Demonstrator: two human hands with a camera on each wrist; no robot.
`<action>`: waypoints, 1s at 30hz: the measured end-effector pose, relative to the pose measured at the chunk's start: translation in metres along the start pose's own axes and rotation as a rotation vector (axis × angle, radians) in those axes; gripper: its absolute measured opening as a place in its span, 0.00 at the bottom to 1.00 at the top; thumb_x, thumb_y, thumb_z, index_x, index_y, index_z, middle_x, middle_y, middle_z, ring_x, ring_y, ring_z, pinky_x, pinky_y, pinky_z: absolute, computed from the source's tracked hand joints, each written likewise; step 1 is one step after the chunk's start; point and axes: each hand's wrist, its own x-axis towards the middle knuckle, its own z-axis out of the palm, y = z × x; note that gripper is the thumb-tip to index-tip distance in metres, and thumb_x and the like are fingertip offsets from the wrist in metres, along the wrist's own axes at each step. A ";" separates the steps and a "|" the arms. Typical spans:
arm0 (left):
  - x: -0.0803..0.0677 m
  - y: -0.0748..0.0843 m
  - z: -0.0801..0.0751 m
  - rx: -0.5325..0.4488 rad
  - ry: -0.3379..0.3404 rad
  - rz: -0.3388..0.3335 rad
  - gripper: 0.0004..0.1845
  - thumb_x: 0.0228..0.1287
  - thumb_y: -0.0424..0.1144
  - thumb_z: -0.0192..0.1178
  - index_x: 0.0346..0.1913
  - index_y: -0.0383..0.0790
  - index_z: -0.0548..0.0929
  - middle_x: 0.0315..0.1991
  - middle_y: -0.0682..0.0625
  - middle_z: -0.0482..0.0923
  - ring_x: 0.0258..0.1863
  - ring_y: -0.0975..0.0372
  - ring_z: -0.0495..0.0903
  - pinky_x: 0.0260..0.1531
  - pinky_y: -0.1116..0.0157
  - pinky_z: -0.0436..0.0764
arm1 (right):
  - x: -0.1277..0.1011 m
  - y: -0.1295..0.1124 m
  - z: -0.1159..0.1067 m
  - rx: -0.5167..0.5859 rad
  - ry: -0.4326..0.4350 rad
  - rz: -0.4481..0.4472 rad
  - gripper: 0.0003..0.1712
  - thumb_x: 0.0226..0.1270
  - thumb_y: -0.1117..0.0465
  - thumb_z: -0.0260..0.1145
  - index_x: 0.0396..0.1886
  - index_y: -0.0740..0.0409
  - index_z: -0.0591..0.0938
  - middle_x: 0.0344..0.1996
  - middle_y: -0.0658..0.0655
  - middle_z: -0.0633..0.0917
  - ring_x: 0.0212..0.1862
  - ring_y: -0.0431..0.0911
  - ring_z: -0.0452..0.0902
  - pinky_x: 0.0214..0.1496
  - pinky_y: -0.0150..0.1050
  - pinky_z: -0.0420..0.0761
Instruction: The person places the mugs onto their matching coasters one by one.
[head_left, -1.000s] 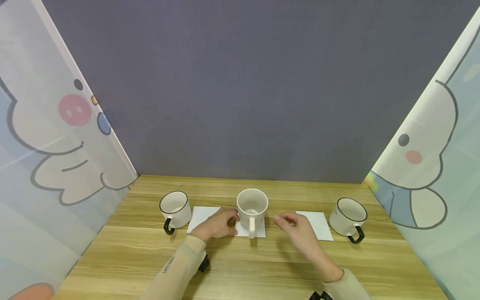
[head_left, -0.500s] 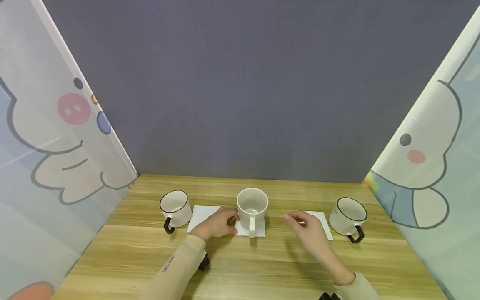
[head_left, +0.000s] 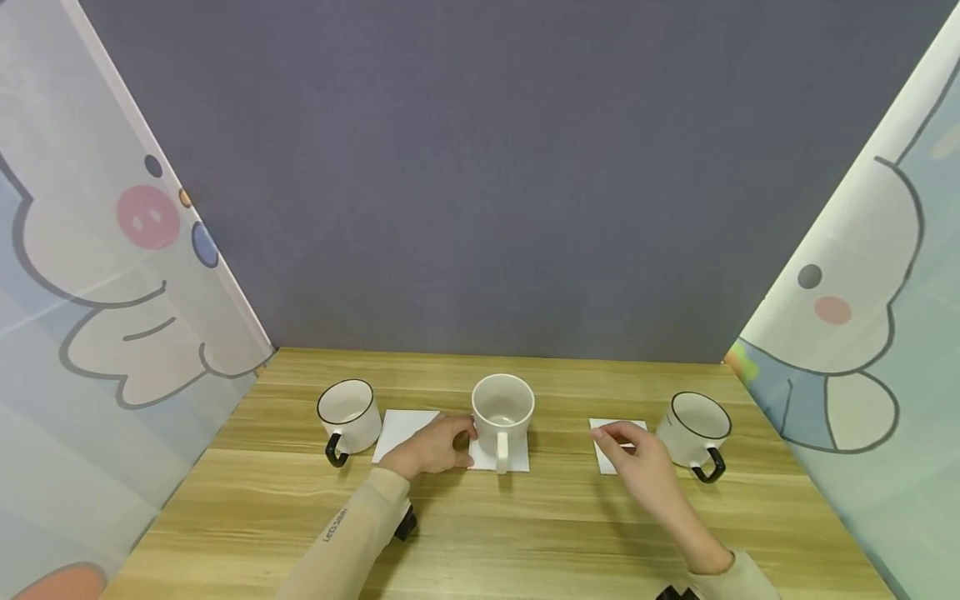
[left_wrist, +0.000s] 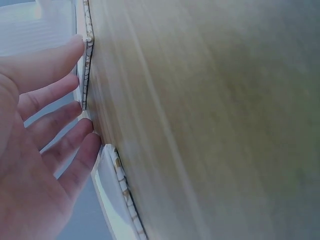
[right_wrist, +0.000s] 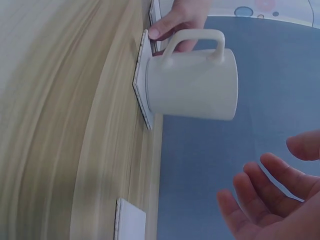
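- Our left hand (head_left: pixel 433 447) rests flat, fingers spread, on the coaster (head_left: pixel 480 457) under the middle mug (head_left: pixel 502 414) at frame centre.
- Our right hand (head_left: pixel 637 458) hangs over the right coaster (head_left: pixel 604 440), fingers loosely spread, gripping nothing.
- The rimmed mug (head_left: pixel 699 429) stands just right of it.
- We judge we are reaching for that mug; next, close fingers round it.
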 end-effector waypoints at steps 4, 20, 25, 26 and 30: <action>-0.001 0.000 -0.001 0.002 0.001 0.008 0.17 0.60 0.39 0.74 0.50 0.45 0.81 0.61 0.51 0.79 0.65 0.46 0.69 0.66 0.46 0.69 | 0.001 0.000 -0.005 -0.020 0.021 0.007 0.13 0.75 0.55 0.65 0.44 0.61 0.88 0.44 0.58 0.88 0.44 0.49 0.83 0.39 0.35 0.81; -0.001 0.000 0.000 -0.006 0.007 0.016 0.17 0.59 0.39 0.74 0.49 0.45 0.80 0.61 0.49 0.79 0.65 0.46 0.69 0.65 0.45 0.69 | -0.003 0.010 -0.034 -0.062 0.044 0.086 0.22 0.76 0.47 0.63 0.50 0.62 0.86 0.39 0.56 0.88 0.39 0.41 0.82 0.34 0.34 0.79; -0.003 0.001 -0.002 -0.019 -0.003 0.003 0.17 0.60 0.39 0.74 0.49 0.45 0.80 0.63 0.48 0.78 0.66 0.45 0.68 0.65 0.45 0.69 | -0.005 0.012 -0.041 -0.026 0.066 0.099 0.22 0.76 0.48 0.63 0.49 0.63 0.86 0.37 0.55 0.88 0.39 0.45 0.85 0.34 0.34 0.80; -0.003 0.002 -0.002 -0.021 -0.005 0.002 0.17 0.60 0.39 0.74 0.49 0.45 0.80 0.63 0.48 0.78 0.66 0.45 0.68 0.65 0.45 0.69 | -0.005 0.013 -0.043 -0.022 0.074 0.095 0.22 0.76 0.48 0.63 0.48 0.64 0.86 0.37 0.56 0.88 0.38 0.44 0.85 0.34 0.34 0.81; -0.003 0.002 -0.002 -0.008 -0.001 0.014 0.17 0.60 0.39 0.74 0.49 0.44 0.80 0.62 0.49 0.78 0.65 0.45 0.69 0.64 0.45 0.71 | -0.006 0.017 -0.048 -0.007 0.095 0.094 0.22 0.77 0.50 0.63 0.48 0.67 0.86 0.37 0.59 0.88 0.35 0.40 0.85 0.36 0.32 0.81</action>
